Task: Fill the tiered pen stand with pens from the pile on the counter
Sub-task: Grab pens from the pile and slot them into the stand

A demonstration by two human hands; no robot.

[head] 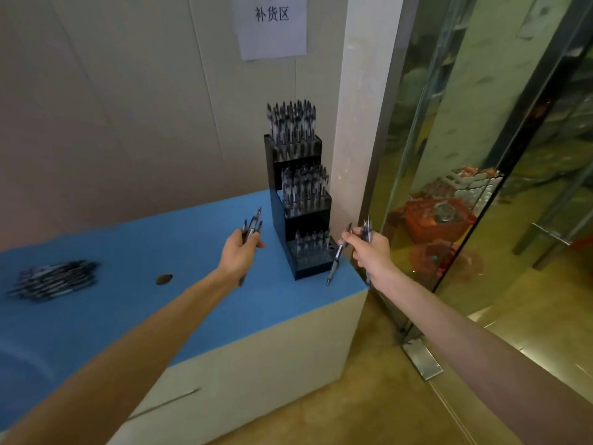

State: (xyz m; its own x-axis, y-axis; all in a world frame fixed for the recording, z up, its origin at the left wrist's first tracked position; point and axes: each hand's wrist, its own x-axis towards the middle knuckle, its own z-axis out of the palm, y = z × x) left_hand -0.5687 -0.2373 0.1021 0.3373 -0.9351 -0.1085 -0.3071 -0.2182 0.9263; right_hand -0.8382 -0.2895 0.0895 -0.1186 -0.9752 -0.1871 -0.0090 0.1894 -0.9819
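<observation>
Blue covering lies on top of the bench (134,252), and at its far left a pile of pens (56,279) rests flat, blurred in the picture. A little to the right of the pile there is a small dark round hole (164,279) in the blue surface. Further right, the left hand (239,253) is raised above the bench and grips a small bundle of pens (253,228) in its curled fingers, the pen ends pointing up and away. Just right of it, at the far right corner of the bench against the wall, stands the black tiered pen stand (303,216). Its top and middle tiers are crowded with upright pens, while the lowest, nearest tier holds only a few. On the right of the stand, the right hand (370,248) is closed around some pens, and it pinches one pen (337,255) that hangs down, tilted, beside the lowest tier. On the wall above the stand a paper sign (272,25) hangs. At the far right is a glass door (481,139).
</observation>
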